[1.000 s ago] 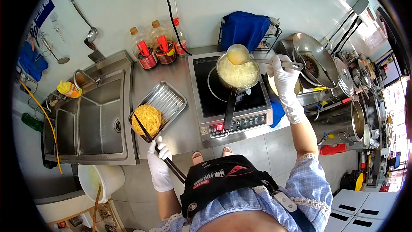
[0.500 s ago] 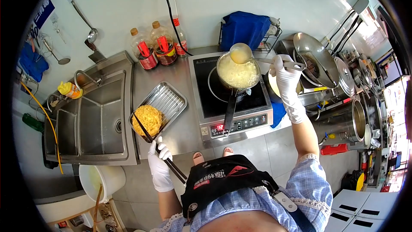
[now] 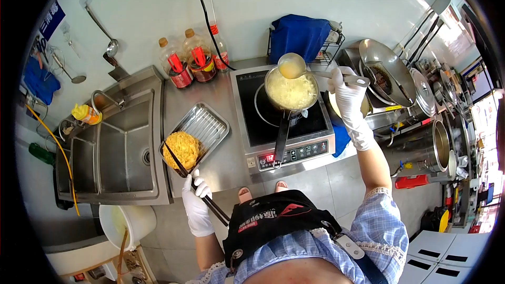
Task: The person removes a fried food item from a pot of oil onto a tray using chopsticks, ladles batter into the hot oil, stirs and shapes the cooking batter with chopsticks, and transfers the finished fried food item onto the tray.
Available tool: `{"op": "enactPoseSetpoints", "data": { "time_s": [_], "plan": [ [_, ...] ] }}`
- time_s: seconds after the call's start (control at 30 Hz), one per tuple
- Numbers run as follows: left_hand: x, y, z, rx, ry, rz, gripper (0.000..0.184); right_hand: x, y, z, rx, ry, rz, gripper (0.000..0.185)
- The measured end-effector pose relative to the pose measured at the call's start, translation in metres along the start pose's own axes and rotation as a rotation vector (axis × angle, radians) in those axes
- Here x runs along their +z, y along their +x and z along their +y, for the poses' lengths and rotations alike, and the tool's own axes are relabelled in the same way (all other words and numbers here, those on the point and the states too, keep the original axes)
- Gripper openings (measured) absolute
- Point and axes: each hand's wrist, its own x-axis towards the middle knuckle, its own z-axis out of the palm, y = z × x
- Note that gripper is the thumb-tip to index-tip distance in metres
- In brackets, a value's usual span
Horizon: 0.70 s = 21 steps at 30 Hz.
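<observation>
My left hand (image 3: 195, 205), in a white glove, is closed around long black chopsticks (image 3: 211, 203). Their far ends reach the edge of a round yellow noodle-like cake (image 3: 182, 149), lying at the near left end of a metal tray (image 3: 209, 122) with a ridged rack. With my right hand (image 3: 348, 94), also gloved, I grip a metal ladle (image 3: 315, 74) by its handle. Yellowish liquid sits in the ladle's bowl, held over the back rim of a small pan (image 3: 288, 118). Pale yellow bubbling food (image 3: 292, 92) fills this pan. It stands on a black induction cooker (image 3: 251, 123) with a lit red display.
A double sink (image 3: 126, 150) is on the left, with a white bucket (image 3: 142, 221) below it. Several bottles (image 3: 194, 55) stand against the wall. Right of the cooker are a wok (image 3: 394, 68), another pot (image 3: 334, 104) and a tall steel container (image 3: 421, 150).
The ladle's bowl has shifted slightly left over the pan. My left hand and the chopsticks stay nearly in place, and the view has moved a little.
</observation>
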Motion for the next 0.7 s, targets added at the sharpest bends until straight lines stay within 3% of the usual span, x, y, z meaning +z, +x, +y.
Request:
{"op": "enactPoseSetpoints", "data": {
  "time_s": [0.23, 0.7],
  "plan": [
    [0.007, 0.0, -0.002, 0.011, 0.02, 0.014, 0.026, 0.005, 0.008, 0.014, -0.094, -0.082, 0.022, 0.015],
    [0.007, 0.009, -0.002, -0.019, 0.023, -0.081, 0.029, 0.004, 0.01, 0.006, -0.023, -0.059, -0.023, 0.016]
  ]
}}
